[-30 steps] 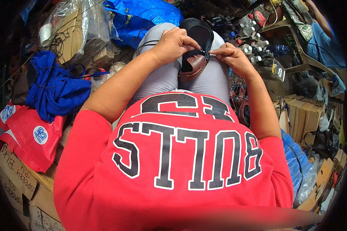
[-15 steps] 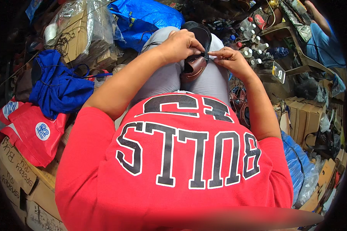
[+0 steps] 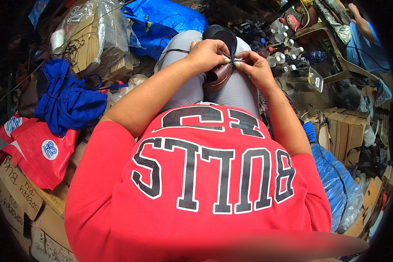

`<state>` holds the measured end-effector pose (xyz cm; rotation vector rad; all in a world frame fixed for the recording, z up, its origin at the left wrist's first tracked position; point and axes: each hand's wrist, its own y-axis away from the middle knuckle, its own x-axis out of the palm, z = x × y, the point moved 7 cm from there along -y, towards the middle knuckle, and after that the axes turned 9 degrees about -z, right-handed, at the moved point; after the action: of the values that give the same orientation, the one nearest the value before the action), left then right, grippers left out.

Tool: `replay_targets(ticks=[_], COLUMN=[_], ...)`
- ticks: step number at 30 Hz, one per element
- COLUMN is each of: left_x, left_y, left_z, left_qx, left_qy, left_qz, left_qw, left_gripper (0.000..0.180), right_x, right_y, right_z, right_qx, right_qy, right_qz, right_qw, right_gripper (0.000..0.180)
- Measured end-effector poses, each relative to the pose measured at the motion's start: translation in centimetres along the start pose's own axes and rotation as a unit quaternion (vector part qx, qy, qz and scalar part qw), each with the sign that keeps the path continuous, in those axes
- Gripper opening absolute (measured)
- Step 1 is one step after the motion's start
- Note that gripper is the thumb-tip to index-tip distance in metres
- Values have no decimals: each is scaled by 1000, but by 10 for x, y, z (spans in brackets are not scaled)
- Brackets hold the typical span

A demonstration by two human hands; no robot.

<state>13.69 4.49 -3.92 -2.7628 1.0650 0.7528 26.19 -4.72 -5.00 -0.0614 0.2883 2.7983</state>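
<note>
A brown leather shoe (image 3: 217,76) with a dark sole rests on my lap, between my grey-trousered knees. My left hand (image 3: 209,54) is closed over the shoe's top and grips it. Just to its right, my right hand (image 3: 252,65) pinches the shoe's edge with fingertips together; whatever thin thing it holds there is too small to make out. Both hands touch each other above the shoe. My red shirt fills the lower half of the view.
A blue plastic bag (image 3: 168,22) lies beyond my knees. Blue cloth (image 3: 67,98) and a red bag (image 3: 35,150) lie at my left over cardboard boxes (image 3: 13,196). Several bottles (image 3: 284,56) stand at the right. A person in blue (image 3: 364,39) sits far right.
My two hands have drawn closer together on the shoe. The view has shifted slightly; the shoe stays on my lap.
</note>
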Motion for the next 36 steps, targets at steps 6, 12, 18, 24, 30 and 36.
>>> replay_targets(ticks=[6, 12, 18, 24, 30, 36], left_x=[-6, -24, -11, -8, -6, -12], left_y=[-4, 7, 12, 9, 7, 9], left_z=[-6, 2, -38, -38, -35, -33], left_qx=[85, 100, 211, 245, 277, 263], left_qy=[-38, -48, -217, -272, -288, -282], left_qz=[0, -3, 27, 56, 77, 85], left_qw=[996, 994, 953, 929, 913, 919], left_gripper=[11, 10, 10, 10, 9, 10], right_x=[-8, -23, -34, -79, -93, 10], right_y=[-8, 0, 8, 13, -15, 16], right_z=[-1, -3, -3, 34, 28, 71], right_qx=[-27, 22, -35, -94, -180, -309], right_qy=[21, 3, 155, 94, 335, 568], right_qz=[29, 15, 10, -42, -197, 55], right_qw=[999, 1000, 987, 990, 904, 760], right_gripper=[9, 15, 14, 14, 17, 7])
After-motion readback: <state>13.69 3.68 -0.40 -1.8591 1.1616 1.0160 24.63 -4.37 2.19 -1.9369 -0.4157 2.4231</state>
